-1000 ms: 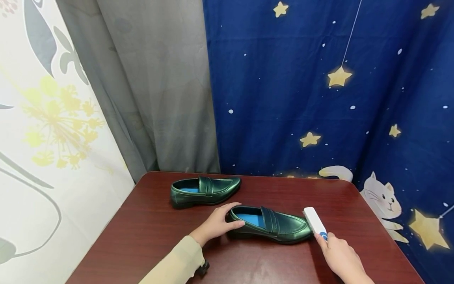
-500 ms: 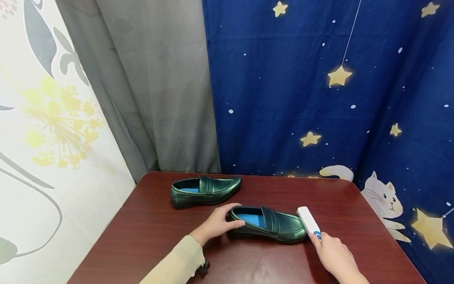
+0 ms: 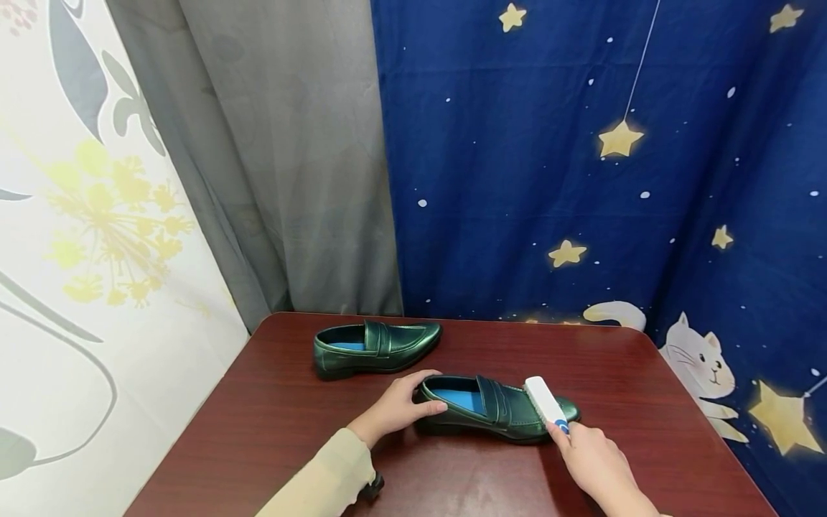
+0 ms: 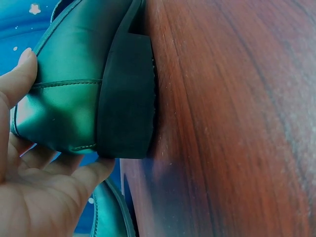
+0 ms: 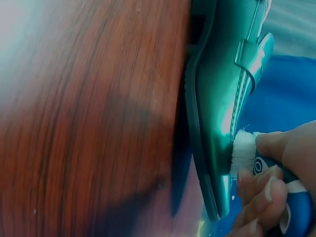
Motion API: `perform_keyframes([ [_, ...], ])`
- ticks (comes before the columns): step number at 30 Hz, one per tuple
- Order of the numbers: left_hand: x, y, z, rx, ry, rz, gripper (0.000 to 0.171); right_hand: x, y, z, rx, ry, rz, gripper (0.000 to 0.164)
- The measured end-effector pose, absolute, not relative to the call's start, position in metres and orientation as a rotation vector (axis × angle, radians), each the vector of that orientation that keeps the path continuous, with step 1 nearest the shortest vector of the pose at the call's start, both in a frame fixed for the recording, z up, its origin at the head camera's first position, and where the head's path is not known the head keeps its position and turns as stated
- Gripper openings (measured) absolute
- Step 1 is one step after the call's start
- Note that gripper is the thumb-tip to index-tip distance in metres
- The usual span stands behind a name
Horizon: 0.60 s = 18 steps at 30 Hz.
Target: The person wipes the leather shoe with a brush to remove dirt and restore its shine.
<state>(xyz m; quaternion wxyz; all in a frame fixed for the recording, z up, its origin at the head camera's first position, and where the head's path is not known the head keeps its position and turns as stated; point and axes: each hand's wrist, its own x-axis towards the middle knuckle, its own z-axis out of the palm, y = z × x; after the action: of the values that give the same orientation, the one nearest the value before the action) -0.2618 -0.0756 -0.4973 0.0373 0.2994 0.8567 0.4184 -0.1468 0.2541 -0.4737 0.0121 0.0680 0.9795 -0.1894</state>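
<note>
A dark green loafer with a blue insole lies on the reddish-brown table, toe to the right. My left hand grips its heel end, thumb on the near side of the opening. In the left wrist view the fingers curl around the back of the heel, above the black sole. My right hand holds a white-headed brush by its handle. Its white bristles touch the top of the loafer's front in the right wrist view. The brush handle shows blue, partly hidden by the fingers.
The matching green loafer stands behind, toward the table's back left. A blue star-patterned curtain and a grey curtain hang behind the table. A small black object shows by the left sleeve.
My right hand has drawn the brush leftward, from the loafer's toe tip up over its front toward the strap. The left hand keeps its grip on the heel, and both loafers stay put.
</note>
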Motion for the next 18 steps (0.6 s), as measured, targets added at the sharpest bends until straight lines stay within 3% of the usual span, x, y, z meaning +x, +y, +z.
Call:
perform_keyframes([
  [8, -0.264, -0.075, -0.501, 0.926, 2.626, 1.294, 0.066, -0.151, 0.243, -0.475, 0.21, 3.006, -0.607, 0.063],
  [18, -0.263, -0.076, -0.501, 0.914, 2.628, 1.293, 0.061, -0.152, 0.23, -0.474, 0.187, 2.985, -0.642, 0.059],
])
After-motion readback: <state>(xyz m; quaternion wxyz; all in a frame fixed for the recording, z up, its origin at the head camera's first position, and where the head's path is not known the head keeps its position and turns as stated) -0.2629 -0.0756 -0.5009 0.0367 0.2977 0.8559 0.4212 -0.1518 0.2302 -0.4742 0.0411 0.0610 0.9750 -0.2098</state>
